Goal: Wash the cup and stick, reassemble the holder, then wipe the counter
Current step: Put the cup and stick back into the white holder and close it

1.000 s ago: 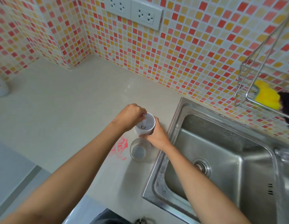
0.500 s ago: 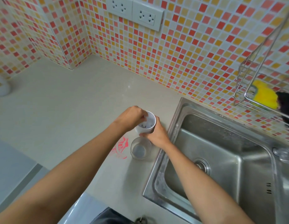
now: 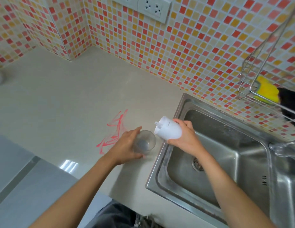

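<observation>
A clear glass cup [image 3: 146, 142] stands upright on the beige counter [image 3: 69, 104] beside the sink. My left hand [image 3: 125, 145] wraps around its left side. My right hand [image 3: 184, 137] holds a white holder [image 3: 168, 130] lifted off the counter and tipped on its side, its end pointing left above the cup. A small white peg sticks out from that end. Red smeared marks [image 3: 113, 130] stain the counter just left of the cup. I see no separate stick.
A steel sink [image 3: 226, 162] with a drain [image 3: 198, 163] lies to the right. A wire rack [image 3: 267, 74] on the tiled wall holds a yellow sponge [image 3: 265, 91] and a dark item. A tap [image 3: 282, 147] sits at far right. Sockets [image 3: 153, 7] are on the wall.
My right hand has lifted the white holder off the counter and tipped it sideways. My left hand has left the holder's opening and taken hold of the glass cup.
</observation>
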`<action>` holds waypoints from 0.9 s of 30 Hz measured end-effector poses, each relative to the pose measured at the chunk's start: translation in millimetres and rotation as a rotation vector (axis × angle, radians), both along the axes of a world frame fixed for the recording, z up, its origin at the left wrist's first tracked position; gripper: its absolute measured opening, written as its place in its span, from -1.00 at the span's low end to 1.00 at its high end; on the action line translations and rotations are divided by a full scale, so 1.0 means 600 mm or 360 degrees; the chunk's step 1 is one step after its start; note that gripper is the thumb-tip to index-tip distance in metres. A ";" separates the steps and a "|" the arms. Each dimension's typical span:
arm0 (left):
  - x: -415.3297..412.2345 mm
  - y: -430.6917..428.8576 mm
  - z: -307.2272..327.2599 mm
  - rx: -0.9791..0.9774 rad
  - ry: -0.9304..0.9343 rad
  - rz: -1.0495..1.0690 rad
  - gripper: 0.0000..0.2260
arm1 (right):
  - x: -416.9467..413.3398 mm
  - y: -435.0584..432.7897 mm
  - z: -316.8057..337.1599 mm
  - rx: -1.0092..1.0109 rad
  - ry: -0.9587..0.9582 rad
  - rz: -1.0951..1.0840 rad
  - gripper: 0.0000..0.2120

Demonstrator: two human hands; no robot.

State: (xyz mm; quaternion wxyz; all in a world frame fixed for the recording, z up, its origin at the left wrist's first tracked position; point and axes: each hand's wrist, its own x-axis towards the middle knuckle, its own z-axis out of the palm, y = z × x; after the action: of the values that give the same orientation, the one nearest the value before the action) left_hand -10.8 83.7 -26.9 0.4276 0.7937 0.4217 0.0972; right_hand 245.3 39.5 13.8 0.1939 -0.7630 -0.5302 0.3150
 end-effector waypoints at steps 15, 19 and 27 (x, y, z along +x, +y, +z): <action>0.066 0.052 -0.024 0.0058 -0.0099 0.0134 -0.23 | -0.054 0.026 0.102 -0.0052 -0.0550 0.0430 -0.19; 0.064 0.052 -0.029 -0.0020 -0.0174 0.0197 -0.19 | -0.098 0.046 0.109 0.0078 -0.0536 0.0454 -0.19; 0.029 0.050 -0.022 -0.0125 -0.0320 0.0244 0.00 | -0.152 0.060 0.055 0.0092 -0.0623 0.0545 -0.25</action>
State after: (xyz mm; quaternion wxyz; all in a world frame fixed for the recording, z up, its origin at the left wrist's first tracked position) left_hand 6.4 113.5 -39.9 0.4899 0.7280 0.4396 0.1920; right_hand 154.1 75.8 47.1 0.0531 -0.7027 -0.6877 0.1743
